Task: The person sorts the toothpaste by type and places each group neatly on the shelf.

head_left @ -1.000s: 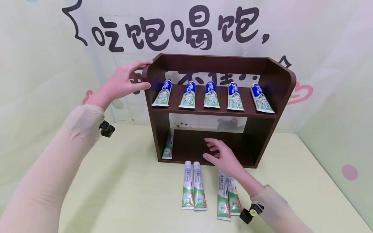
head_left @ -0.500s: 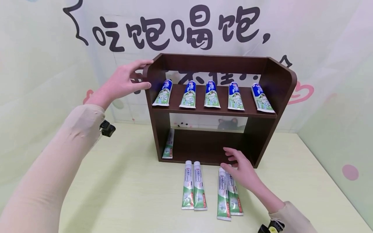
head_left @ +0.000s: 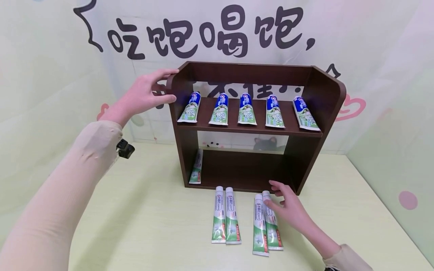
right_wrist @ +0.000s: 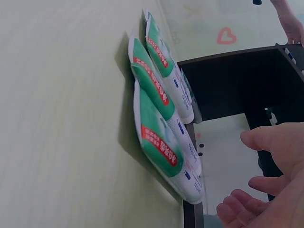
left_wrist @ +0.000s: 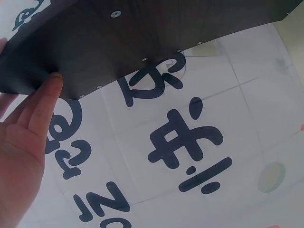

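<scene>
My left hand grips the upper left side of a dark brown two-tier shelf, thumb at the front edge. In the left wrist view, fingers press the outer face of its side panel. My right hand, fingers loosely bent and holding nothing, hovers by the top of the outer right toothpaste tube. Another white-and-green toothpaste tube lies against it. To the left lie two more, one tube beside the other tube. The right wrist view shows the right hand apart from the tubes.
On the upper tier, several blue-and-green toothpaste tubes lie in a spaced row. One white-and-green tube leans against the lower tier's left wall. The shelf stands on a pale table before a printed backdrop.
My right hand has drawn back from before the lower tier, moving right and down towards the right pair of tubes. The left hand keeps its place on the shelf.
</scene>
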{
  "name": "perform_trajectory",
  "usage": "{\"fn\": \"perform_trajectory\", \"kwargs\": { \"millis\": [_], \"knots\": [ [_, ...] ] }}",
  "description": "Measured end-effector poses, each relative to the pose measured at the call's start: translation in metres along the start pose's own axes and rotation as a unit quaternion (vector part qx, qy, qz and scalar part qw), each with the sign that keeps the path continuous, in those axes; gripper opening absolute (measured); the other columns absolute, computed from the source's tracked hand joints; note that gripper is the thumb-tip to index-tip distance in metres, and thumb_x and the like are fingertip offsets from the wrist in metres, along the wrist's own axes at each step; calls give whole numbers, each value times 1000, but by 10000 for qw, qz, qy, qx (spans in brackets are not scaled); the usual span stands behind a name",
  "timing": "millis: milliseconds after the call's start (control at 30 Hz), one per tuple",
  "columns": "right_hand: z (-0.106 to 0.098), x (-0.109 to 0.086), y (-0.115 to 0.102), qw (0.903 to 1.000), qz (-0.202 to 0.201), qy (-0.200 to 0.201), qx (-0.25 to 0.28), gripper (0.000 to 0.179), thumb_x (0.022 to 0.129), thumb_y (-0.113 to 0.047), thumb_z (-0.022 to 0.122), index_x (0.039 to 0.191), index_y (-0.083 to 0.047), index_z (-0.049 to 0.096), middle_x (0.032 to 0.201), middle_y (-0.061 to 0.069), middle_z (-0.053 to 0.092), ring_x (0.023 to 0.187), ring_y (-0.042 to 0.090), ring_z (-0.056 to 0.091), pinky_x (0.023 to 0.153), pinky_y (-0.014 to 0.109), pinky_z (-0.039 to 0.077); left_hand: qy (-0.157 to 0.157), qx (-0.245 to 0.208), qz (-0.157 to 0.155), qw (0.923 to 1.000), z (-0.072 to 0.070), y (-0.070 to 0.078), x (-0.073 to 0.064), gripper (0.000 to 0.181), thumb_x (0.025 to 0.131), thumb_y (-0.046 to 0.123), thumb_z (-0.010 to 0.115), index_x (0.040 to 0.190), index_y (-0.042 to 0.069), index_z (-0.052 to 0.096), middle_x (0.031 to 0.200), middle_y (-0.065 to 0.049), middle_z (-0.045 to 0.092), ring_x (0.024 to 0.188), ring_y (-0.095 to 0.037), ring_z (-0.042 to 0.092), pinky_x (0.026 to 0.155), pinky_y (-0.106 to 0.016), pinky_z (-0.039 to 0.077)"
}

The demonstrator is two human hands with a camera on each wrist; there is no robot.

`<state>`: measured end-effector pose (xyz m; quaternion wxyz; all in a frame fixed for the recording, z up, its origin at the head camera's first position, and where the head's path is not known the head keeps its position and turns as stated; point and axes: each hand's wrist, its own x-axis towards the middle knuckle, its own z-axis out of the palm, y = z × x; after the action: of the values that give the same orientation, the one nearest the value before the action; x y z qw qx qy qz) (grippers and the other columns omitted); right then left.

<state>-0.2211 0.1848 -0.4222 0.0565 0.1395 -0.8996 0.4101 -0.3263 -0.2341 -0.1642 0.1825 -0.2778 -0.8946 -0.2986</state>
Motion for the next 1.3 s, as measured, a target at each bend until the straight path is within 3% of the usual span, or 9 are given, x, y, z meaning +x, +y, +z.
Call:
{"fn": "perform_trajectory", "kwargs": {
  "millis": [167,400,633,767,1067,1167,1300],
  "knots": [
    [0,-3,5,9999,121,-56,-83,64,87,-18,75,143,-6,46,130,19,57,111,32,59,88,43,55,-15,-20,26,10000,0,0,0,68,88,15,73,149,19,44,142,-11,56,110,-26,70,76,-4,51],
    [2,-7,12,9988,360,-189,-257,68,85,-21,77,144,-7,45,130,19,58,110,32,59,90,46,57,-1,-83,49,10000,0,0,0,67,88,13,73,148,19,45,140,-11,57,100,-1,69,76,-6,52],
    [6,-13,18,9972,587,-378,-266,69,83,-21,78,143,-6,46,130,17,58,108,28,59,88,39,55,24,-78,73,9999,0,-1,-1,66,88,14,73,148,19,45,139,-11,57,96,7,66,78,-4,51],
    [8,-15,18,9968,630,-418,-278,70,83,-20,79,143,-5,46,128,16,59,106,26,59,90,39,54,26,-34,87,10000,0,-1,-1,66,88,14,73,148,19,46,140,-10,57,98,2,68,78,-4,51],
    [10,-17,22,9956,717,-589,-136,73,79,-22,81,141,-1,47,121,15,61,105,24,58,96,43,51,-2,28,84,10000,0,1,-1,67,88,13,73,148,17,45,143,-10,56,109,-23,70,78,-3,50],
    [11,-18,26,9954,660,-696,-33,76,79,-21,81,141,3,45,123,16,59,108,26,56,99,45,49,-13,23,73,10000,0,1,-1,67,88,12,73,148,16,45,142,-10,56,109,-23,71,78,-3,50],
    [12,-19,29,9945,673,-796,-95,81,77,-24,81,144,2,43,126,15,57,111,26,52,100,44,46,-15,11,53,10000,0,1,0,66,88,14,72,148,17,44,141,-10,56,103,-9,71,77,-3,51]
  ]
}}
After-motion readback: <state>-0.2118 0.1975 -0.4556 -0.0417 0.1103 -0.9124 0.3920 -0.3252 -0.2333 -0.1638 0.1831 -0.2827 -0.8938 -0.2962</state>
